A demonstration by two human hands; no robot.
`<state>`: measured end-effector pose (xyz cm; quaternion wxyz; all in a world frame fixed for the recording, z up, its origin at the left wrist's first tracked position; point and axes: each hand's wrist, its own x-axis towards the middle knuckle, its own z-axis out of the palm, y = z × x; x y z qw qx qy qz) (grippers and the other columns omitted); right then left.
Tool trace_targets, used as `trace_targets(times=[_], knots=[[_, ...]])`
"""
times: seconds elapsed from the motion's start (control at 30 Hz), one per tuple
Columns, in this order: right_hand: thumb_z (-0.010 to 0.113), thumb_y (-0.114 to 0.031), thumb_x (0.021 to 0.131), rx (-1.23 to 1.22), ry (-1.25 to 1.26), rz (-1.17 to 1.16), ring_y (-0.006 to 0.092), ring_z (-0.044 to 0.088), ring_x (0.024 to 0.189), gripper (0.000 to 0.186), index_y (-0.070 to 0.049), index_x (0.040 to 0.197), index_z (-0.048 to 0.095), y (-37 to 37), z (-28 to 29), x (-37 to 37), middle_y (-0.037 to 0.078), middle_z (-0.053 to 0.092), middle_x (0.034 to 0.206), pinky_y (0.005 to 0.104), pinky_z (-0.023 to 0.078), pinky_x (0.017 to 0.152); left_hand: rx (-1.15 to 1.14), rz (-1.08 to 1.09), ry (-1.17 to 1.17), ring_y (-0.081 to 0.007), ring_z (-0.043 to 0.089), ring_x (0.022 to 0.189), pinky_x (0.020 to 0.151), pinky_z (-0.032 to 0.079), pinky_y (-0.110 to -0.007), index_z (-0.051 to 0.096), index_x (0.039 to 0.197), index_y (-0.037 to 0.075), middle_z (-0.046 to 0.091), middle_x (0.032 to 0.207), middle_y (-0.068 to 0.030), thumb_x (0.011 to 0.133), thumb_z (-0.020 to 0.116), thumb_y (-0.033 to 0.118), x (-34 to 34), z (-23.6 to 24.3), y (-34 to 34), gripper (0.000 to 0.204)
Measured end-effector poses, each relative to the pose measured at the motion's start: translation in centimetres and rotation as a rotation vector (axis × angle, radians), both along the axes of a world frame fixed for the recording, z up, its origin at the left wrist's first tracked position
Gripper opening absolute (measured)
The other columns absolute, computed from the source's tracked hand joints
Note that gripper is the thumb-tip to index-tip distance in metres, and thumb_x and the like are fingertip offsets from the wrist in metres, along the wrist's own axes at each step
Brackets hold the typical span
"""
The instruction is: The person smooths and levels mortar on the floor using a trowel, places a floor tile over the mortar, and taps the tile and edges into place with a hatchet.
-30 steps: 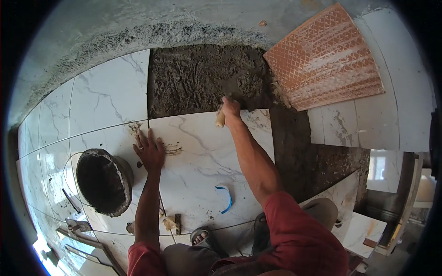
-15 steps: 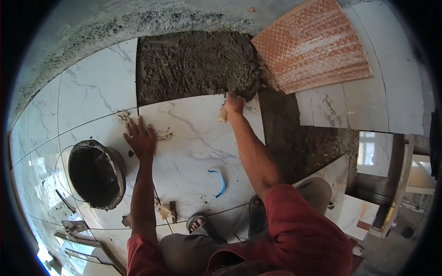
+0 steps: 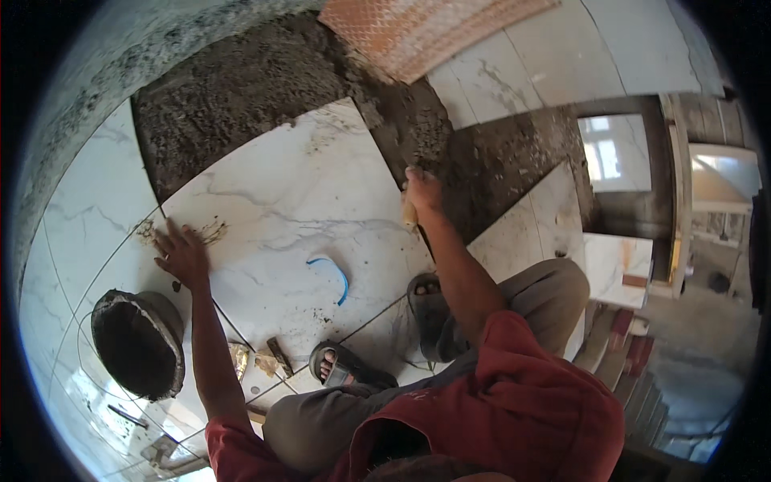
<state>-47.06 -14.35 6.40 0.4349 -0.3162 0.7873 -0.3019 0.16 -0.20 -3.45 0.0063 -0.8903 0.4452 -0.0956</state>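
Head view: right grip (image 3: 424, 193) is closed around the handle of a trowel (image 3: 409, 214). The trowel is at the right edge of the large tile (image 3: 281, 213), its handle end by that edge and its other end toward the strip of mortar (image 3: 514, 153) alongside. Blade cannot be made out clearly. Left grip (image 3: 183, 257) is open and empty, palm down with fingers spread, near the upper left corner of the large tile; mortar smears lie on both sides of the fingers.

Surroundings: blue strip (image 3: 343, 283), curved, lies on the large tile toward its lower edge, crumbs of mortar near it. Bucket (image 3: 163, 312), mortar-crusted at the rim, stands on the floor tiles left of the left forearm. Beyond the upper edge of the large tile, a rough mortar bed (image 3: 233, 88) extends toward the wall. Orange tile (image 3: 434, 28), ridged face visible, lies past the upper right corner. Sandals (image 3: 353, 368) are at the lower edge.
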Motion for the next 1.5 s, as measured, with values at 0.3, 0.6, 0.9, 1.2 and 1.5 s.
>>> trace_targets(times=[0.3, 0.6, 0.9, 1.2, 1.5], knots=[[0.059, -0.036, 0.09, -0.198, -0.621, -0.377, 0.0176, 0.059, 0.058, 0.03, -0.006, 0.097, 0.059, 5.5, 1.2, -16.2, 0.005, 0.058, 0.076, 0.0322, 0.051, 0.053, -0.111, -0.034, 0.101, -0.0347, 0.026, 0.14, 0.106, 0.022, -0.062, 0.032, 0.147, 0.021, 0.027, 0.152, -0.0183, 0.098, 0.032, 0.047, 0.2, -0.3, 0.5, 0.055], [0.057, -0.034, 0.09, 0.051, -0.101, 0.356, 0.017, 0.054, 0.054, 0.048, -0.001, 0.124, 0.048, -1.3, 8.8, -3.7, 0.006, 0.056, 0.076, 0.0337, 0.047, 0.048, 0.067, 0.068, 0.103, -0.0377, 0.023, 0.14, 0.106, 0.02, -0.064, 0.03, 0.148, 0.019, 0.023, 0.153, -0.0206, 0.095, 0.037, 0.052, 2.0, 0.5, 1.5, 0.062], [0.058, -0.033, 0.09, 0.156, 0.397, 0.881, 0.0248, 0.06, 0.058, 0.063, 0.005, 0.134, 0.037, -6.6, 13.1, 0.2, 0.018, 0.06, 0.089, 0.0402, 0.052, 0.049, 0.118, 0.018, 0.595, -0.0423, 0.012, 0.143, 0.107, 0.015, -0.067, 0.025, 0.149, 0.015, 0.012, 0.154, -0.0247, 0.091, 0.041, 0.058, 3.8, 4.0, 3.2, 0.074], [0.053, -0.035, 0.092, 0.017, 0.285, 0.628, 0.0271, 0.065, 0.085, 0.061, -0.002, 0.14, 0.037, -3.6, -1.2, 1.0, 0.02, 0.059, 0.109, 0.0403, 0.054, 0.063, 0.256, -0.185, 0.766, -0.0471, 0.025, 0.137, 0.111, 0.027, -0.048, 0.03, 0.144, 0.002, 0.025, 0.146, -0.0326, 0.092, 0.053, 0.047, 2.4, 6.9, 9.5, 0.073], [0.056, -0.041, 0.09, -0.038, -0.587, 0.388, 0.0183, 0.056, 0.054, 0.033, -0.01, 0.098, 0.051, -11.9, -2.3, 11.5, 0.006, 0.055, 0.075, 0.0361, 0.049, 0.045, 0.82, -0.538, 0.792, -0.0421, 0.042, 0.127, 0.104, 0.037, -0.049, 0.04, 0.14, 0.007, 0.036, 0.142, -0.0284, 0.089, 0.057, 0.046, -9.7, 12.7, 8.6, 0.066]])
